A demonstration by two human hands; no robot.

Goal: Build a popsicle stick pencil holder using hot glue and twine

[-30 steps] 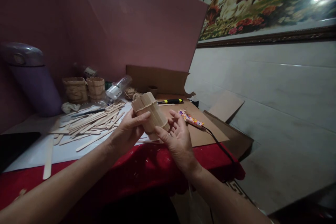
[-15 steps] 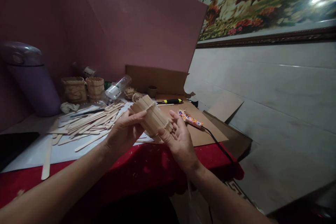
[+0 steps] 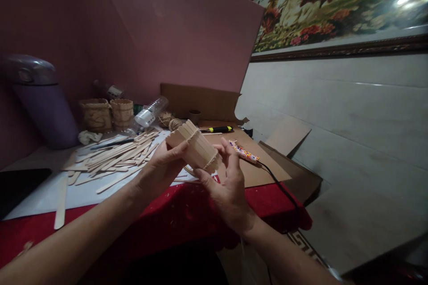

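Note:
Between both hands, above the table's front edge, is a tilted holder made of wooden craft sticks, with twine bands near its two ends. My left hand grips its left end, thumb along the near side. My right hand is closed round the lower right end, thumb underneath and fingers at the far side. Part of the holder is hidden by the fingers. To the left lies a loose pile of craft sticks on white paper. A flower-patterned glue gun with a black cord rests on the cardboard at the right.
Two finished-looking stick holders stand at the back left, beside a purple bottle. Clear plastic bottle, twine balls and a black-and-yellow cutter lie farther back. Red cloth hangs over the front edge.
The holder has turned slightly in my hands, showing its twine bands more plainly. My right hand has shifted its grip, with the thumb moving left along the lower end.

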